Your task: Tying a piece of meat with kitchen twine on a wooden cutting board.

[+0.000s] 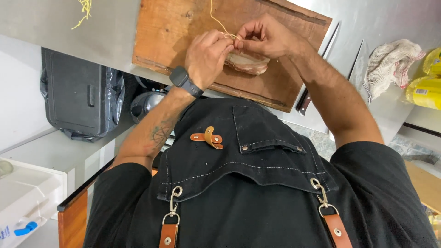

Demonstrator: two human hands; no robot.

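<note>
- Both sets of fingertips pinch a thin yellow string just above a piece of meat.
- Left hand, closed on the string, wears a dark watch.
- Right hand is pinched shut on it too.
- Meat lies on a wooden cutting board, which sits on a steel counter with a cloth nearby.

A pale pink piece of raw meat lies flat on a brown wooden cutting board, near its front edge. Thin yellowish string runs from the meat's top up across the board, pinched taut between fingertips above it.
</note>
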